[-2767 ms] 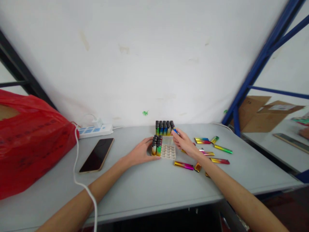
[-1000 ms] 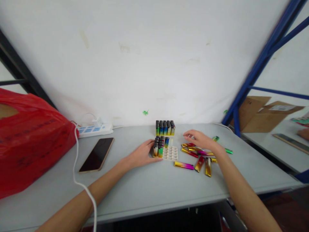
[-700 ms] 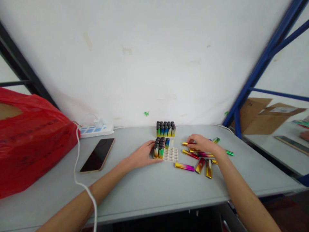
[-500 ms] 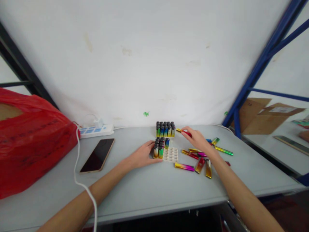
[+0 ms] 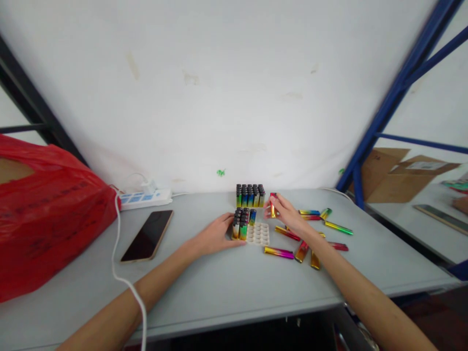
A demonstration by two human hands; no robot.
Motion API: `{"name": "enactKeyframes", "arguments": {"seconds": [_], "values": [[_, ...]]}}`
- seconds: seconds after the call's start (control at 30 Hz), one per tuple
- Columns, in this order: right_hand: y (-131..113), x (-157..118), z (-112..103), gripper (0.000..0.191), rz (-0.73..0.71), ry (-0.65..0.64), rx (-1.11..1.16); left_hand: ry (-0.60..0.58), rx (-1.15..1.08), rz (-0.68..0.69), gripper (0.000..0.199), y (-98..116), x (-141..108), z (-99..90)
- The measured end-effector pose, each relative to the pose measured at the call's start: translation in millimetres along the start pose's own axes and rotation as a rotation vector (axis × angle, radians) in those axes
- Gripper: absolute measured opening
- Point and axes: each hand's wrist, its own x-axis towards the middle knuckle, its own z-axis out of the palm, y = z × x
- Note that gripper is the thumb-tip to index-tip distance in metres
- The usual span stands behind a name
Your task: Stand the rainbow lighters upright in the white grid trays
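My right hand (image 5: pixel 288 215) pinches a shiny red-and-gold lighter (image 5: pixel 273 206) and holds it nearly upright above the table, to the right of the trays. My left hand (image 5: pixel 216 236) is wrapped round the left side of a white tray (image 5: pixel 259 235) with round holes, thumb along its front edge. Black-topped lighters (image 5: pixel 240 225) stand in the tray's left part, and a blue one (image 5: pixel 252 217) stands beside them. The holes on the right show bare. Behind it is a block of upright lighters (image 5: pixel 250 196).
Several shiny coloured lighters lie loose at the right, among them a gold-and-purple one (image 5: pixel 279 252) and a green one (image 5: pixel 339 228). A phone (image 5: pixel 147 236), a power strip (image 5: pixel 146 198), a white cable (image 5: pixel 117 243) and a red plastic bag (image 5: pixel 54 214) are at the left.
My right hand has come slightly left and down, and the red-and-gold lighter has turned from lying sideways to nearly upright. My left hand has stayed on the tray.
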Motion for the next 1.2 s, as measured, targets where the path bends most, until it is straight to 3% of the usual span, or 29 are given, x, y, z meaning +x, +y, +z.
{"name": "enactKeyframes", "arguments": {"seconds": [0.2,0.33,0.53,0.67,0.87,1.1,1.2], "values": [[0,-2,11,0.061,0.089,-0.117,0.059,-0.025,0.010,-0.009,0.063,3,0,-1.9],[3,0,13,0.068,0.171,-0.075,0.053,-0.022,0.007,-0.005,0.067,1,-1,-1.1],[5,-3,19,0.054,0.218,0.046,-0.002,-0.020,0.000,0.001,0.068,-1,0,-0.4],[3,-2,19,0.059,0.235,0.027,0.005,-0.031,-0.005,0.003,0.070,-1,0,-1.0],[-2,-3,13,0.066,0.028,-0.004,-0.046,-0.033,0.008,0.007,0.067,-1,0,-1.4],[-21,-16,16,0.048,-0.333,-0.041,-0.576,-0.021,0.007,0.011,0.063,-1,0,-0.7],[-20,-17,19,0.047,-0.345,-0.024,-0.676,-0.035,0.009,0.007,0.064,0,0,-1.3]]}}
